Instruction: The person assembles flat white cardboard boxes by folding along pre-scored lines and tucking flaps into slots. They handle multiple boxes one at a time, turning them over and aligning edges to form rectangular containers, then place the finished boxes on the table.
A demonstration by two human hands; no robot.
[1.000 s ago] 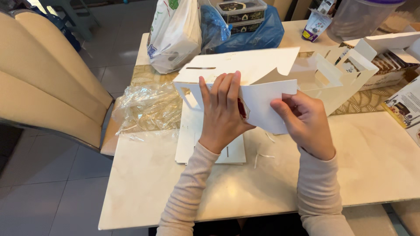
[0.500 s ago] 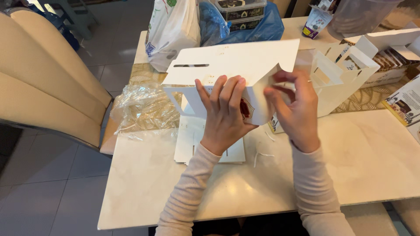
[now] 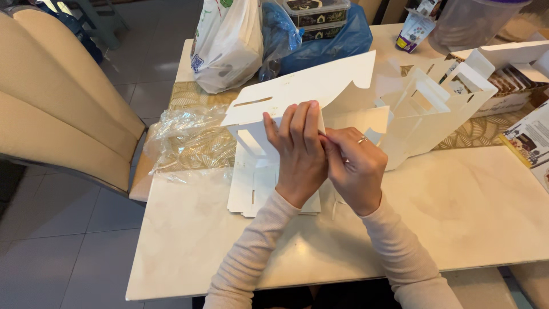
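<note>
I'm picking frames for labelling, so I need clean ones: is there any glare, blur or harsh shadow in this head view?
Head view: both hands and the white cardboard box they fold are sharp, with no motion blur; light is soft and even, with only faint shadows on the marble table; mild sheen shows on the crumpled clear plastic wrap and the floor tiles; the frame edges bend slightly.
</note>
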